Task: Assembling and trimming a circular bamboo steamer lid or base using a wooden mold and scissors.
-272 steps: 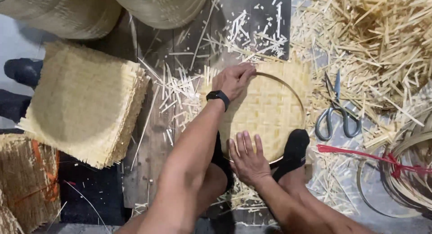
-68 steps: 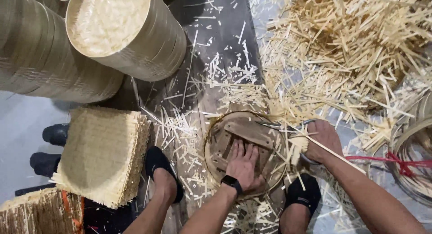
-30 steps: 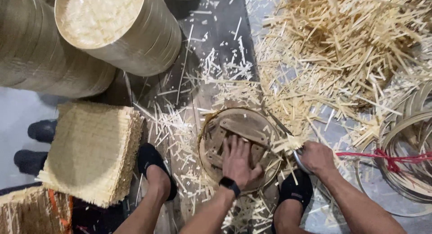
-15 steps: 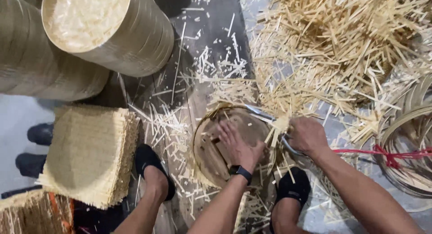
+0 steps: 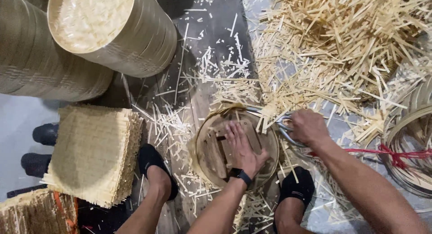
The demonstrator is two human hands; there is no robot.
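Observation:
My left hand (image 5: pixel 240 148) presses flat on a round wooden form (image 5: pixel 211 153) that lies on the floor inside a thin bamboo hoop (image 5: pixel 270 139). A smartwatch sits on that wrist. My right hand (image 5: pixel 308 126) grips metal scissors (image 5: pixel 281 123) at the hoop's upper right rim, where woven bamboo ends (image 5: pixel 265 114) stick out. The blades point left along the rim. Both my feet in black socks (image 5: pixel 294 189) flank the form.
A stack of square woven bamboo mats (image 5: pixel 92 153) lies at left. Stacked round bamboo cylinders (image 5: pixel 112 29) stand at upper left. A large heap of bamboo offcuts (image 5: pixel 342 49) fills the upper right. Bamboo hoops tied with red string (image 5: pixel 405 153) lie at right. Another person's dark shoes (image 5: pixel 42 148) are at far left.
The woven mat that covered the form earlier is gone from its face; the wooden form now shows. My right hand with the scissors has worked along the rim's upper right, and the view shifted slightly.

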